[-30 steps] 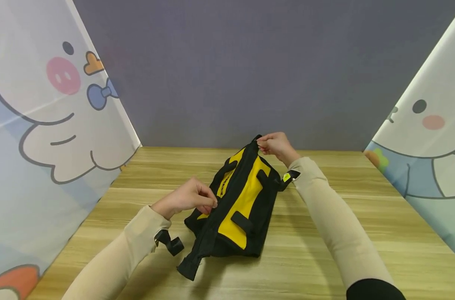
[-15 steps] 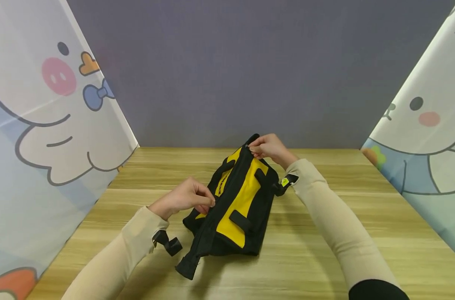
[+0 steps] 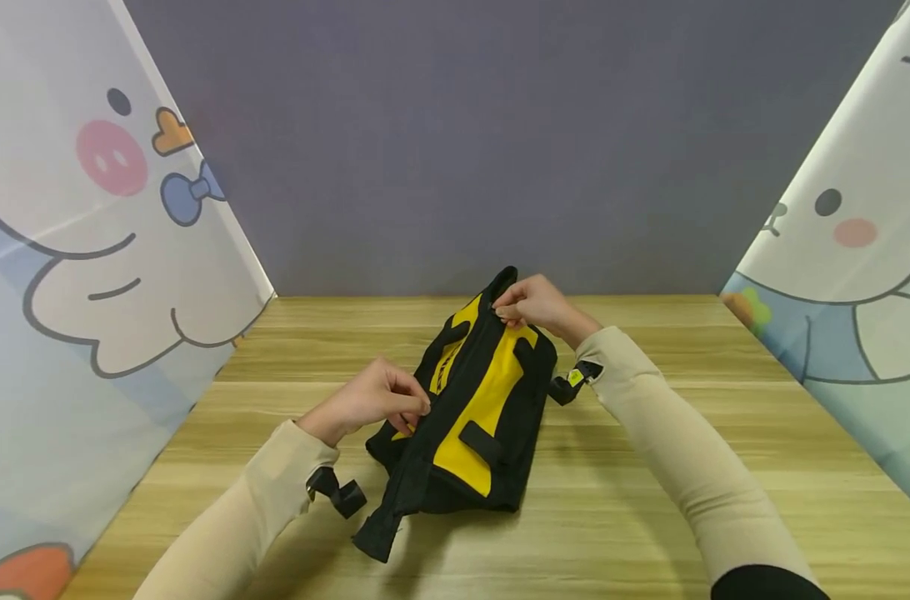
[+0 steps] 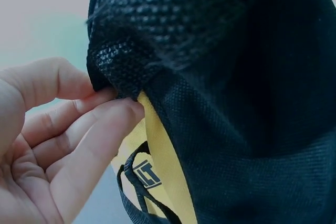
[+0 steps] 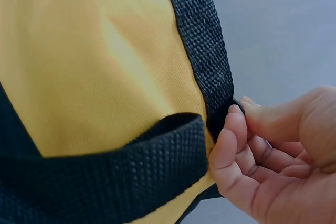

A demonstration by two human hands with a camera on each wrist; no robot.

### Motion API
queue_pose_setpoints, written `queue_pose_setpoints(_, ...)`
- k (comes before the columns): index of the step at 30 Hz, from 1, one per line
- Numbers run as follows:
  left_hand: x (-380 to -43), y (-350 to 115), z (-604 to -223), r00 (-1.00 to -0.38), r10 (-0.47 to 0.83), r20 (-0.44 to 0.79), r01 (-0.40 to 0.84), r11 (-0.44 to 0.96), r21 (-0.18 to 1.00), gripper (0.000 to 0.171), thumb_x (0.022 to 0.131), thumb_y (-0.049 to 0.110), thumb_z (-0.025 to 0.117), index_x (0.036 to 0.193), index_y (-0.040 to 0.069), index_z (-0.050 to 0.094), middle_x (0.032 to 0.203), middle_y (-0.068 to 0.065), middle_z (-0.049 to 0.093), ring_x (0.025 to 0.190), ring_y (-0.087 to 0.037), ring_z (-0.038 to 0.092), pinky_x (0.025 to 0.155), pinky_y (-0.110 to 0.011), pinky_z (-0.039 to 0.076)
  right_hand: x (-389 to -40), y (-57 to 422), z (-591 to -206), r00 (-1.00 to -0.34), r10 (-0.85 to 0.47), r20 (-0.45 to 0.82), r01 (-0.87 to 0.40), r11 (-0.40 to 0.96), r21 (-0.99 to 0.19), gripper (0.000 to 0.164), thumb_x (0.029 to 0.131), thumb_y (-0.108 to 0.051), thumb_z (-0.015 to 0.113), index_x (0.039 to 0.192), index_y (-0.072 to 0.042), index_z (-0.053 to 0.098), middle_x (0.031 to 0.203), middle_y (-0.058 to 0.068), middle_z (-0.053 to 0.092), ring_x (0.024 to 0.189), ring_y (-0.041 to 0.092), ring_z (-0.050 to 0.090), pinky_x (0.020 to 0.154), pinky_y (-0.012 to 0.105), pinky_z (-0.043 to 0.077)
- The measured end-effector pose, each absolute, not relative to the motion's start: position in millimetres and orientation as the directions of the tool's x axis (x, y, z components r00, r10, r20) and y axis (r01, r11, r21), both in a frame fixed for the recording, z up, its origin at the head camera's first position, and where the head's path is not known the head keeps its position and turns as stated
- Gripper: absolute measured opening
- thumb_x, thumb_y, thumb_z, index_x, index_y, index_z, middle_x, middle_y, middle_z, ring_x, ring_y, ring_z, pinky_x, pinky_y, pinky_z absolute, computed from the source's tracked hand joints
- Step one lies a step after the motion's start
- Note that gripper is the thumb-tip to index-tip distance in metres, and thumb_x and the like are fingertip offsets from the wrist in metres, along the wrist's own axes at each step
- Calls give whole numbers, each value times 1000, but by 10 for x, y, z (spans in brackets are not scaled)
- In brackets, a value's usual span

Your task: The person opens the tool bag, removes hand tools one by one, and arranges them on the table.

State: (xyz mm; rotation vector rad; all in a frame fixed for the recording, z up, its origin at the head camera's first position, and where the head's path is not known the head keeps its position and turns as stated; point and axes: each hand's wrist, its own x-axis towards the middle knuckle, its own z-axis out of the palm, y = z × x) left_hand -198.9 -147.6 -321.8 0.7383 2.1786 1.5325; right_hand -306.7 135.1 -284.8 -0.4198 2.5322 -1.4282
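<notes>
A black and yellow tool bag lies lengthwise on the table, a broad black zipper band running along its top. My left hand pinches the band's left edge near the bag's middle; in the left wrist view, thumb and fingertips of this hand meet at the black webbing beside yellow cloth. At the far end, my right hand pinches the zipper pull. The right wrist view has that hand at the band's edge, the pull mostly hidden by the fingers.
Black strap loops stand out from the bag's sides. A loose band end sticks out toward me over the wooden table. A grey wall rises behind, and cartoon-printed panels flank the table.
The right hand has moved a short way toward me along the zipper band, away from the bag's far tip. The left hand keeps its grip in nearly the same place.
</notes>
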Motion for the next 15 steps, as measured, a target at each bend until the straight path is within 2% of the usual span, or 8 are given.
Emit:
queue_pose_setpoints(4,-1976,-1471,-3220,-802,598,-20,187,282,941,14,89,-2,63,90,-13,72,73,-8,68,63,-17,65,65,-39,63,-3029,1319,-2891,-933,-359,-39,-147,475,-868,20,94,-2,66,110,10,70,92,15,71,70,17,64,71,33,61)
queue_pose_setpoints(8,-1976,-1450,-3216,-811,585,-23,183,290,939,14,88,-2,63,90,-12,72,73,-9,69,64,-18,68,66,-37,63,-2966,1275,-2950,-908,-420,-19,-206,483,-851,18,94,0,66,107,10,71,85,13,72,66,16,64,66,30,61)
queue_pose_setpoints(11,-1977,-1444,-3208,-816,578,-24,181,294,939,15,88,-2,63,90,-13,72,73,-8,69,65,-18,68,66,-37,63,-2941,1245,-2999,-894,-448,10,-256,493,-831,16,93,1,66,104,10,72,82,12,73,64,15,64,63,30,61)
queue_pose_setpoints(15,-1976,-1446,-3203,-816,578,-23,181,293,939,15,89,-2,62,91,-14,72,75,-9,70,65,-18,68,66,-37,63,-2915,1230,-3001,-899,-437,20,-259,497,-828,14,93,1,67,102,8,73,81,11,72,64,16,64,63,30,61)
